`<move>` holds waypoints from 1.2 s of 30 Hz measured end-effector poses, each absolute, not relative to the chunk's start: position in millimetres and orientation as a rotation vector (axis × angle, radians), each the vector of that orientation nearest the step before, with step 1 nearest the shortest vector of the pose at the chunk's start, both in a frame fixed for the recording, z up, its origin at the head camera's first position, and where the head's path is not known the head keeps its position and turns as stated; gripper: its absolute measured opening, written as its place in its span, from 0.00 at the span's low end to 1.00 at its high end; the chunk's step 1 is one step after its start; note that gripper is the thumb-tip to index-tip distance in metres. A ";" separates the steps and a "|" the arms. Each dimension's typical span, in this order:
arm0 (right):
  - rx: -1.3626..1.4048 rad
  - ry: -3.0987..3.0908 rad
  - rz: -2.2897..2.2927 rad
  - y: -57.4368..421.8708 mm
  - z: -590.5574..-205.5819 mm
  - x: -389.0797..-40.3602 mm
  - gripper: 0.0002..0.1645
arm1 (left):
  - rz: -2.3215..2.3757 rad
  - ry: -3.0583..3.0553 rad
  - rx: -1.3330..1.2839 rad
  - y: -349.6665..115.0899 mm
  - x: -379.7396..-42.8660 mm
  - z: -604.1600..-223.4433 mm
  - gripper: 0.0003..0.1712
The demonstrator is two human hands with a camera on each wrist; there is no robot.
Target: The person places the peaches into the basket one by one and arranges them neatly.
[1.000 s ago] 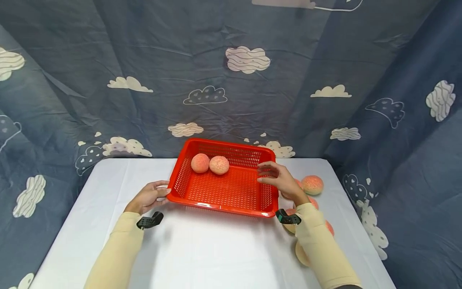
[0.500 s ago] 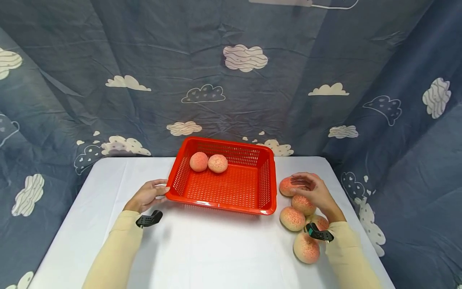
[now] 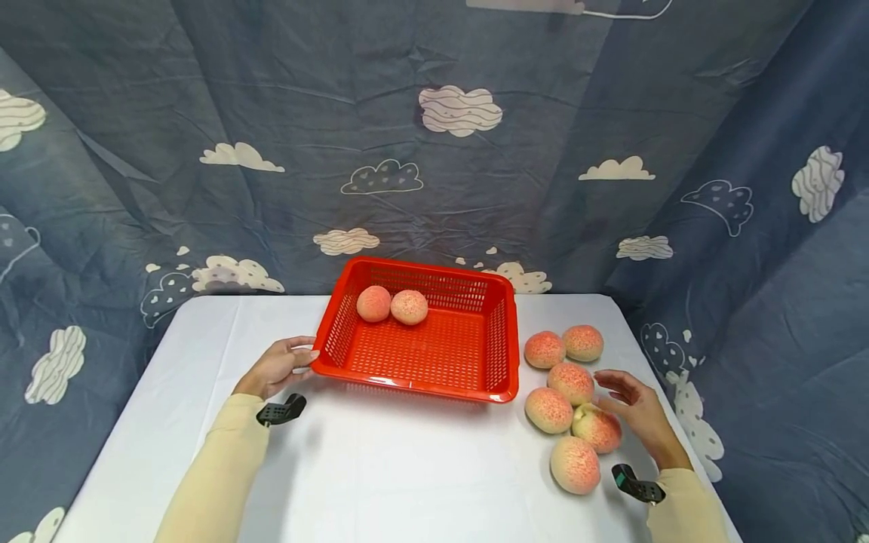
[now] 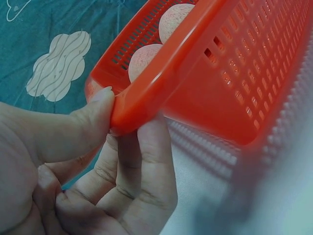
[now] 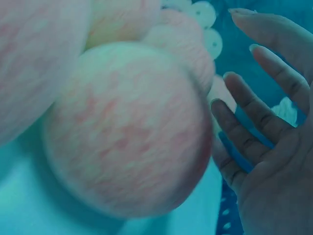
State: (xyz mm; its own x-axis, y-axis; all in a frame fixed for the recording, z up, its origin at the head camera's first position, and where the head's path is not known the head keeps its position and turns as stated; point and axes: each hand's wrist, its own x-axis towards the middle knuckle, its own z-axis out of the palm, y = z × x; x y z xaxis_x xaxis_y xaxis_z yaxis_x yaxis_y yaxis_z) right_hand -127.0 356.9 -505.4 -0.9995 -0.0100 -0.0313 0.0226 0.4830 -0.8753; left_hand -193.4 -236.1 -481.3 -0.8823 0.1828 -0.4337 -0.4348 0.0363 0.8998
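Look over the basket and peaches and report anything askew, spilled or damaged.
Only the red plastic basket looks slightly askew: its rim runs at a slant to the back edge of the white table, with the left hand pinching its near-left corner. No damage shows on the peaches, and nothing looks spilled.

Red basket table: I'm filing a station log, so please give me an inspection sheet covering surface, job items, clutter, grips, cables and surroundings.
Surface: white tabletop, smooth apart from faint creases.
Job items: red basket holding two peaches near its far left; six loose peaches right of it.
Clutter: nothing seen.
Grips: left grip pinches the basket's near left corner; right grip is beside the loose peaches, fingers relaxed, holding nothing.
Cables: nothing seen.
Surroundings: dark blue curtain with cloud prints behind and beside the table.
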 end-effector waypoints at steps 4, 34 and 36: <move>0.180 2.623 -1.506 360.9 -517.4 -120.9 0.36 | 1.901 1.881 -0.243 -234.6 -192.9 -480.4 0.31; 0.473 2.539 -1.452 355.6 -531.8 -95.4 0.56 | 1.940 1.836 -0.233 -235.0 -191.4 -478.6 0.31; 0.478 2.549 -1.481 356.9 -531.8 -95.3 0.56 | 1.937 1.839 -0.233 -235.0 -191.2 -478.4 0.31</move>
